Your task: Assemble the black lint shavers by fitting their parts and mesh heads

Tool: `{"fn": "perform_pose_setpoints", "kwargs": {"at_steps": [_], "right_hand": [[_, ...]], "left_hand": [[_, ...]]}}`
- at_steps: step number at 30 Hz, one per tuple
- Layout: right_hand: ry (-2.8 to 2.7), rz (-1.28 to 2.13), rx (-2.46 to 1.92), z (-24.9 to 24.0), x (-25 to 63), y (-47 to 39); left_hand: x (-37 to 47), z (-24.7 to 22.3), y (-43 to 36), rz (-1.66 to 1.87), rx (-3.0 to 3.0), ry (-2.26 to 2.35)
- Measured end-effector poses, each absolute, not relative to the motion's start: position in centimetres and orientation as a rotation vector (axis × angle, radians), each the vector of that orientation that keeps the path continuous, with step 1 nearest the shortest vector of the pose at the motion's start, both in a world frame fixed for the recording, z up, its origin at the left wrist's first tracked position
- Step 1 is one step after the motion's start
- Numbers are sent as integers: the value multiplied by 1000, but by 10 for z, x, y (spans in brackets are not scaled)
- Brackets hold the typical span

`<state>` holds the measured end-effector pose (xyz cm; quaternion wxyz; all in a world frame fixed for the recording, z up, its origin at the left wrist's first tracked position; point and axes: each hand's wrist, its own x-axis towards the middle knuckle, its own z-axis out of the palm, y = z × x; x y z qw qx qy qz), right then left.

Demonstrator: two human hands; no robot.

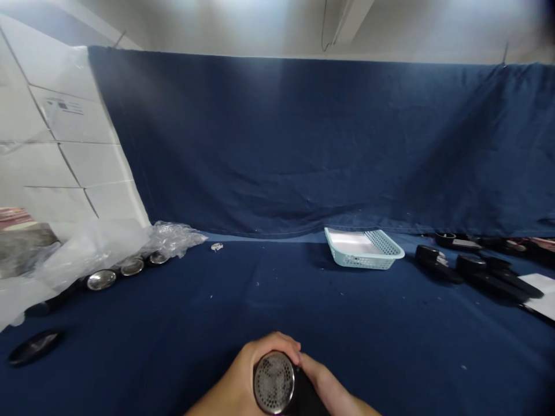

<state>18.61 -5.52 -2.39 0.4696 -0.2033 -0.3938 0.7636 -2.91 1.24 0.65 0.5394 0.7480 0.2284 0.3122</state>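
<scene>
- Black shaver (284, 387), low and central before you: your left hand (248, 367) curls round its metal head (273, 382), your right hand (321, 378) closes along its body.
- A steady two-handed hold, fingertips clear of the holes, should serve you best.
- Your right fingers are mostly hidden; the shaver's lower end is cut off; contact with the cloth (208, 323) cannot be told.

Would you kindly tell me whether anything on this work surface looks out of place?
A small white scrap lies on the blue cloth, with pale specks scattered about, which looks untidy. Crumpled translucent plastic bunches beside shiny round heads at the left. The perforated metal head between the left hand and right hand shows no obvious damage.
</scene>
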Motion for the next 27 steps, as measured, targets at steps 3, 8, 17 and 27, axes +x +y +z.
{"fn": "perform_pose_setpoints", "kwargs": {"at_steps": [3,8,17,27], "right_hand": [[-971,1858,-528,-28,187,-54],[-932,1842,-570,-29,190,-56],[-793,2035,-626,-30,170,-39],[-534,2276,-549,-26,150,-12]], "left_hand": [[-29,8,12,724,1759,538],[-26,12,12,677,1727,531],[-23,7,12,777,1573,574],[-15,9,18,916,1300,921]]}}
